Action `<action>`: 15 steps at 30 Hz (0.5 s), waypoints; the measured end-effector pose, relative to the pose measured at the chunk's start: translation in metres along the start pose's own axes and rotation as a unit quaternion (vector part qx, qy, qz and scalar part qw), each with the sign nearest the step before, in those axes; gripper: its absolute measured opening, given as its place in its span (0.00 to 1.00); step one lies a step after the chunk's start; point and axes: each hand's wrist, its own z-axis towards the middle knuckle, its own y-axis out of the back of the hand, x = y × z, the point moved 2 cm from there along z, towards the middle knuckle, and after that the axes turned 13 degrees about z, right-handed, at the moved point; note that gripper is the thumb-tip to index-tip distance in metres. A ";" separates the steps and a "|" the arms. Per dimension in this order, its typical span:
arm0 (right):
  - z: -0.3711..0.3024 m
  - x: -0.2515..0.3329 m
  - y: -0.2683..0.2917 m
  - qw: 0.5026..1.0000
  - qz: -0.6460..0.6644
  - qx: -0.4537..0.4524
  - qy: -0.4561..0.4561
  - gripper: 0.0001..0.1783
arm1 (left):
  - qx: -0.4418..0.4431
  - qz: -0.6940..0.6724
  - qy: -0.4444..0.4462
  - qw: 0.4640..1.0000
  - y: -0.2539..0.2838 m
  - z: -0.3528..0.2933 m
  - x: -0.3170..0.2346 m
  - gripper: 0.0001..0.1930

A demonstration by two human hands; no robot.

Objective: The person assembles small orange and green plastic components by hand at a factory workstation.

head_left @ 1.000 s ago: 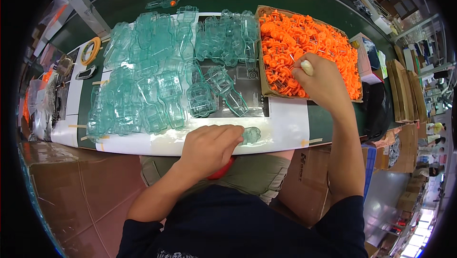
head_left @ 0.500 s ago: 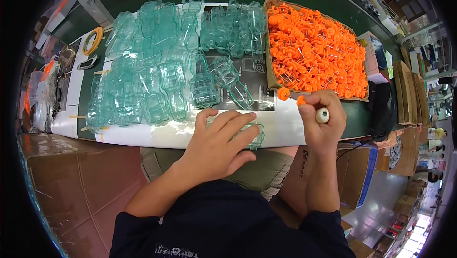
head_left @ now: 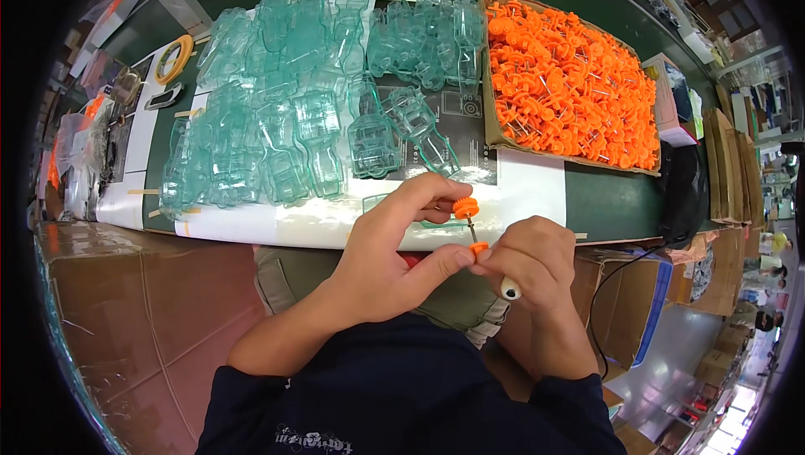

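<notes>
My left hand [head_left: 390, 254] is closed at the fingertips on a pair of orange wheels joined by a thin metal axle [head_left: 472, 227]. The axle stands nearly upright, with a ridged wheel at its top and another wheel at its lower end. My right hand [head_left: 535, 260] pinches beside that lower wheel. Curled in its palm is a tool with a cream, round-ended handle [head_left: 510, 289]; the rest of the tool is hidden. A clear green plastic shell [head_left: 377, 202] lies on the white sheet, partly covered by my left hand.
Clear green shells [head_left: 277, 111] are heaped at left and centre. A cardboard box [head_left: 490, 78] of orange wheel pairs stands at right, with a black bag [head_left: 683, 191] beyond it. A tape roll [head_left: 173, 59] lies at far left.
My right hand has come left and down from the box, bringing an orange wheel pair to my left hand. The left fingers, spread before, now grip it.
</notes>
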 end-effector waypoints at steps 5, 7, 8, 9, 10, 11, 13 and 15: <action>0.000 0.000 -0.002 0.986 0.146 -0.023 -0.076 0.10 | -0.004 0.120 -0.096 0.988 0.003 -0.003 0.003 0.33; -0.004 -0.001 0.002 0.868 0.424 -0.191 -0.175 0.12 | -0.004 0.124 -0.108 0.986 0.002 -0.002 0.007 0.34; 0.003 0.001 0.004 0.867 0.423 -0.192 -0.178 0.12 | -0.004 0.127 -0.120 0.985 0.001 -0.003 0.009 0.35; 0.013 0.003 0.007 0.798 0.523 -0.242 -0.176 0.16 | -0.003 0.130 -0.132 0.983 -0.001 -0.004 0.010 0.36; 0.020 0.003 0.009 0.716 0.613 -0.288 -0.169 0.23 | -0.002 0.133 -0.143 0.981 -0.002 -0.006 0.010 0.36; 0.023 0.004 0.008 0.716 0.611 -0.291 -0.171 0.23 | 0.001 0.130 -0.143 0.981 -0.003 -0.005 0.010 0.36; 0.028 0.006 0.003 0.710 0.619 -0.297 -0.155 0.22 | 0.007 0.122 -0.146 0.982 -0.005 -0.005 0.009 0.37; 0.031 0.007 0.001 0.705 0.627 -0.302 -0.139 0.22 | 0.011 0.113 -0.148 0.982 -0.007 -0.005 0.009 0.38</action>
